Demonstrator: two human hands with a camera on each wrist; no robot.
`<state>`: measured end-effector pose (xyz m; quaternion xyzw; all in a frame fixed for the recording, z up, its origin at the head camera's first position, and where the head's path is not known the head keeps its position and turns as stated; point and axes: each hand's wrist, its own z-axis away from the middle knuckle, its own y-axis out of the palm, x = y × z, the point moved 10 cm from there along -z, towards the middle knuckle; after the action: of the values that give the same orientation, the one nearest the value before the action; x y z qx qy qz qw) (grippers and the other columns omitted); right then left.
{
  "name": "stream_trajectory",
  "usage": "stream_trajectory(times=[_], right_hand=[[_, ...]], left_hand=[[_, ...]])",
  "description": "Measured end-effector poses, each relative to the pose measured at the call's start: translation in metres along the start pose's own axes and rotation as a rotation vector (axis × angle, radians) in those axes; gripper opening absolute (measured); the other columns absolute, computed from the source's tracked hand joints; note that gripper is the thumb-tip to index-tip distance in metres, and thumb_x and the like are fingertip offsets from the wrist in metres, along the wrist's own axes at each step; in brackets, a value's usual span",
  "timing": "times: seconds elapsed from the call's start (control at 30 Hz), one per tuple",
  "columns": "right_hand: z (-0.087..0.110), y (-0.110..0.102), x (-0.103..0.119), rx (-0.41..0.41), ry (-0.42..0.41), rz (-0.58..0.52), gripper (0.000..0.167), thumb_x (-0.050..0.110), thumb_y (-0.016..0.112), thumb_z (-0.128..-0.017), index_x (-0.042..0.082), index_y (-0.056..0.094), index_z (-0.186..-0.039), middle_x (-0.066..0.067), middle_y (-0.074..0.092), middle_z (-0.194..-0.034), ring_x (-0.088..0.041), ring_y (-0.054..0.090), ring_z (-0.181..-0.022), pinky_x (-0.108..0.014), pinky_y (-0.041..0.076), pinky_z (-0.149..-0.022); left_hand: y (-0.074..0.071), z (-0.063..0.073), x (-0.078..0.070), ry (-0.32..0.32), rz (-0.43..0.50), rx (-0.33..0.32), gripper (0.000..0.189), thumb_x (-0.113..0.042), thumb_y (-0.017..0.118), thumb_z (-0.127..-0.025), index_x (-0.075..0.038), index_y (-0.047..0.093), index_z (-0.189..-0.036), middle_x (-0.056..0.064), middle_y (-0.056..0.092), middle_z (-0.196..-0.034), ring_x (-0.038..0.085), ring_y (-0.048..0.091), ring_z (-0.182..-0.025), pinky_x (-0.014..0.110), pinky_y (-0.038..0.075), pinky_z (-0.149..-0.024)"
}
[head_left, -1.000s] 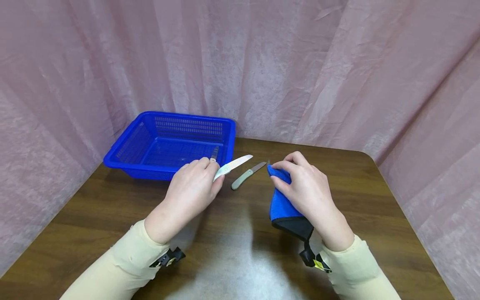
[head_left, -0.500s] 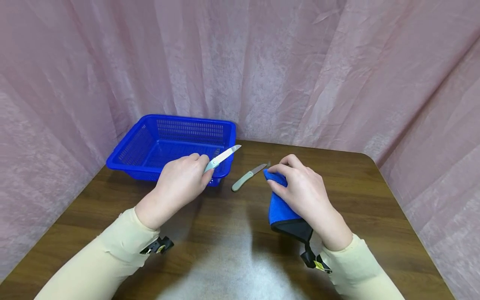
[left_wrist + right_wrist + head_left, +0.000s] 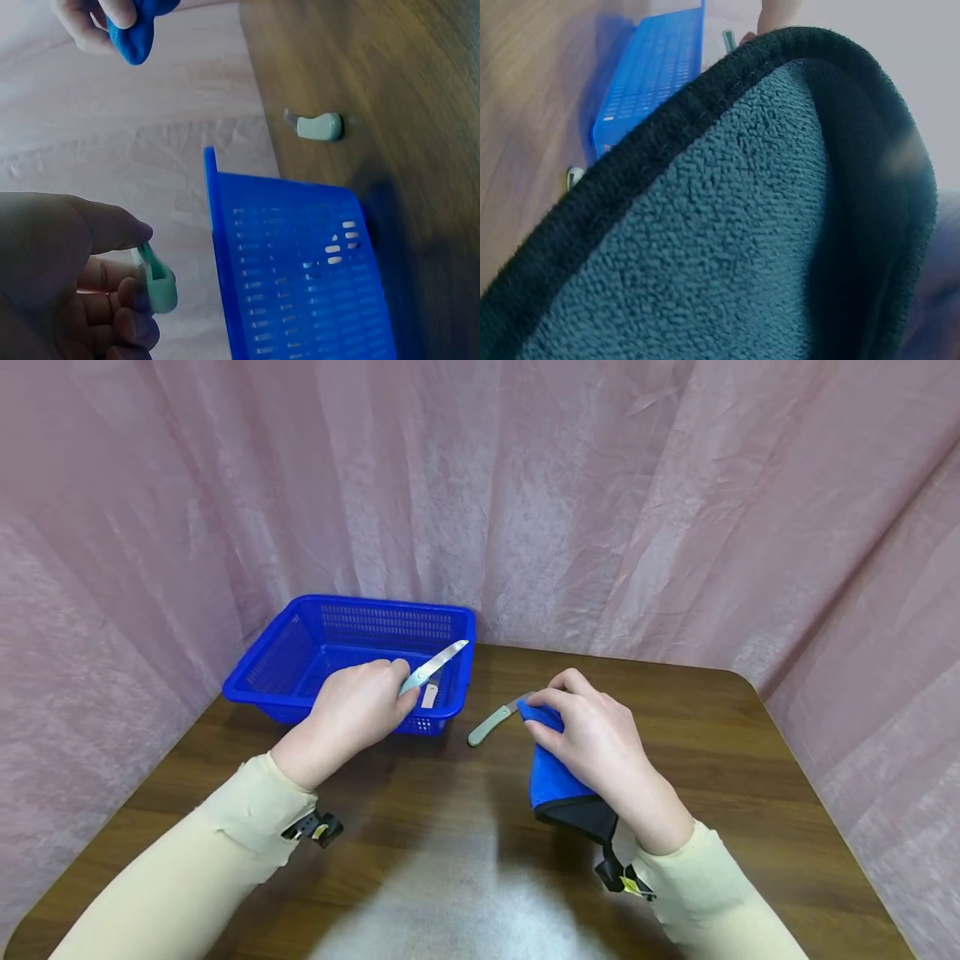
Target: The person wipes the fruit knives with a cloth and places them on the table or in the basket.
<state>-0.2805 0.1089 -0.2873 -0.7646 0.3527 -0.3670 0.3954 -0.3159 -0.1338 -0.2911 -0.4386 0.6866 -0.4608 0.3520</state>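
My left hand (image 3: 356, 706) grips a folding knife (image 3: 442, 658) by its pale green handle, blade out and pointing up to the right. In the head view the blade overlaps the right side of the blue basket (image 3: 390, 604). The left wrist view shows the slotted handle (image 3: 160, 289) between thumb and curled fingers. My right hand (image 3: 596, 731) pinches a blue cloth (image 3: 555, 772) with dark edging, which hangs below the fingers and fills much of the right wrist view. Left of the cloth, a second green-handled knife (image 3: 489, 725) lies on the table, its blade tip hidden behind the cloth.
Inside the basket, near its right wall, lies another knife with a whitish handle (image 3: 430, 696). The brown wooden table (image 3: 450, 827) ends at a pink curtain (image 3: 540, 510) behind and at the sides.
My left hand has moved left with the knife, from beside the basket to over its near right part. The right hand has shifted slightly left with the cloth, which covers more of the table knife's blade.
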Motion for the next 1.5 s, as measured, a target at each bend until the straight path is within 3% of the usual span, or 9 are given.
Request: stream_trajectory(times=[0.27, 0.6, 0.9, 1.5], right_hand=[[-0.008, 0.01, 0.01, 0.015, -0.027, -0.011, 0.025, 0.026, 0.086, -0.095, 0.02, 0.085, -0.12, -0.003, 0.067, -0.117, -0.026, 0.071, -0.091, -0.05, 0.057, -0.077], [-0.021, 0.019, 0.022, 0.036, -0.064, -0.017, 0.025, 0.027, 0.085, -0.097, 0.018, 0.085, -0.12, -0.003, 0.068, -0.116, -0.026, 0.071, -0.091, -0.049, 0.057, -0.077], [-0.034, 0.029, 0.03, 0.064, -0.08, -0.026, 0.026, 0.029, 0.085, -0.098, 0.019, 0.085, -0.122, -0.004, 0.068, -0.119, -0.026, 0.071, -0.093, -0.047, 0.058, -0.077], [-0.05, 0.045, 0.025, 0.08, -0.044, -0.051, 0.027, 0.031, 0.083, -0.1, 0.018, 0.085, -0.124, -0.004, 0.067, -0.119, -0.026, 0.072, -0.097, -0.047, 0.059, -0.079]], left_hand=[[0.006, -0.013, 0.019, -0.043, 0.024, 0.04, 0.031, -0.026, 0.071, -0.105, -0.011, 0.057, -0.082, 0.003, 0.055, -0.066, 0.026, 0.054, -0.058, 0.049, 0.046, -0.053], [0.018, -0.031, 0.044, -0.129, 0.089, 0.161, 0.028, -0.029, 0.065, -0.109, -0.01, 0.062, -0.088, 0.004, 0.059, -0.069, 0.024, 0.056, -0.059, 0.042, 0.043, -0.055], [0.026, -0.046, 0.063, -0.172, 0.083, 0.185, 0.027, -0.03, 0.066, -0.106, -0.009, 0.065, -0.089, 0.008, 0.066, -0.077, 0.032, 0.062, -0.07, 0.053, 0.051, -0.066], [0.054, -0.066, 0.076, -0.238, 0.073, 0.294, 0.028, -0.028, 0.062, -0.106, -0.007, 0.067, -0.088, 0.01, 0.068, -0.082, 0.031, 0.064, -0.077, 0.053, 0.054, -0.077]])
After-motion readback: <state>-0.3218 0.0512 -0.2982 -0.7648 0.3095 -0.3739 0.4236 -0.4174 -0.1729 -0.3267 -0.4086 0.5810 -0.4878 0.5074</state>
